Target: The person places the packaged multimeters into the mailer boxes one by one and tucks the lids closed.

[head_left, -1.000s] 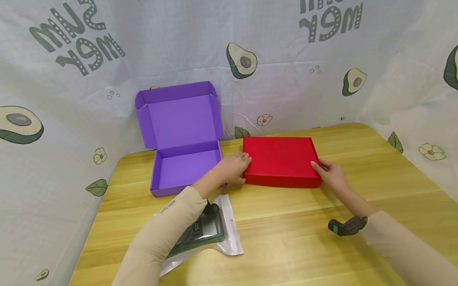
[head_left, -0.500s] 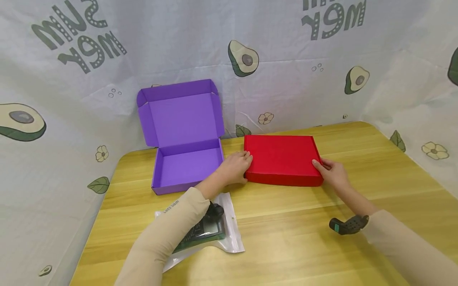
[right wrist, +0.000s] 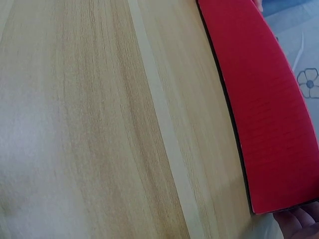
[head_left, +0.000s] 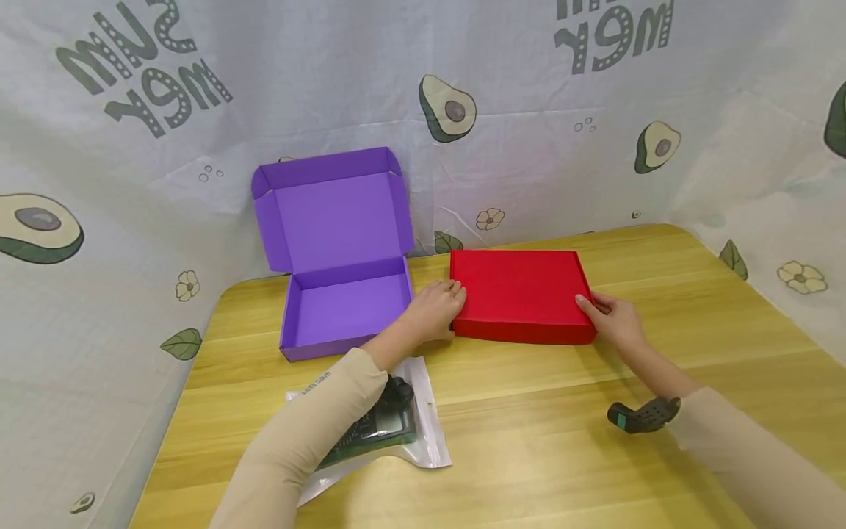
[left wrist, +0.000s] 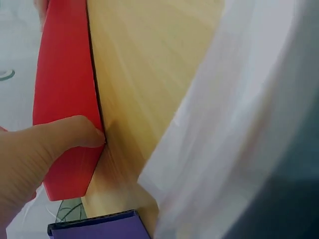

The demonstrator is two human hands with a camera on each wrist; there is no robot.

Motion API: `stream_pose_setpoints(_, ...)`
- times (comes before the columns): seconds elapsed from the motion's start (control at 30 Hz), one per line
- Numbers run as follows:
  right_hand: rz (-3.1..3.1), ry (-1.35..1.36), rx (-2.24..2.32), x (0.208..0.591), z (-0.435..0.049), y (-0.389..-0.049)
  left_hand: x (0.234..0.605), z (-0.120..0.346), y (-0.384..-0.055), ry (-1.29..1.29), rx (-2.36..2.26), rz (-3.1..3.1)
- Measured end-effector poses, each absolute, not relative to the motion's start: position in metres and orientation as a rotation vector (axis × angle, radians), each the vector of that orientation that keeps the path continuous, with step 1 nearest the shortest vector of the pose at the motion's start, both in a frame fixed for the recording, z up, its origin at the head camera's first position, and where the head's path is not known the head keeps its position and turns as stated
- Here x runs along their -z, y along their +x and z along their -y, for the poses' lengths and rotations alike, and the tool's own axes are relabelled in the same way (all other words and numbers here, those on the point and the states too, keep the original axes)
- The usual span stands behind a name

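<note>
A closed red cardboard box (head_left: pixel 518 286) lies flat on the wooden table, held at both ends. My left hand (head_left: pixel 434 310) grips its left end; in the left wrist view the thumb (left wrist: pixel 75 133) presses the front wall, its tip at the bottom edge. At the opposite end, my right hand (head_left: pixel 615 319) pinches the front right corner, thumb on top and fingers against the side. The right wrist view shows those fingers (right wrist: pixel 299 221) reaching beneath the box's end. Just left of the red box stands a purple box (head_left: pixel 350 312) with its lid raised and nothing inside.
A clear plastic bag (head_left: pixel 429 426) with a dark green, screen-bearing device (head_left: pixel 386 425) and a black item lies under my left forearm. Behind the table (head_left: pixel 529 441) hangs a white curtain (head_left: pixel 317 88) with avocado prints. A black strap (head_left: pixel 641 416) circles my right wrist.
The head view shifts slightly. Both hands keep their hold on the red box, and the boxes and bag stay where they were.
</note>
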State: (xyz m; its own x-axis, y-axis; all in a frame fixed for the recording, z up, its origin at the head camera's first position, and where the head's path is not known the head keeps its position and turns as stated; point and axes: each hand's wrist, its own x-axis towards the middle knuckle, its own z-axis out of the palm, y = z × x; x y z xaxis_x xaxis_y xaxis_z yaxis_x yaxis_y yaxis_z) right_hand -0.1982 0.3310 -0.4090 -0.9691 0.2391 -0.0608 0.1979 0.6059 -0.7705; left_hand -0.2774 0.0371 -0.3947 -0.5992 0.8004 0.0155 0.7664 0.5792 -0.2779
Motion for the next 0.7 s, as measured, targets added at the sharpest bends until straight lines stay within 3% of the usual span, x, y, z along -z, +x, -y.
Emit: stream_pose_setpoints(0.7, 2.893, -0.29, -1.253, 0.4036, -0.3383, -0.2023, 0.3893, -0.0383, -0.2744, -1.274, -0.235, 2.765)
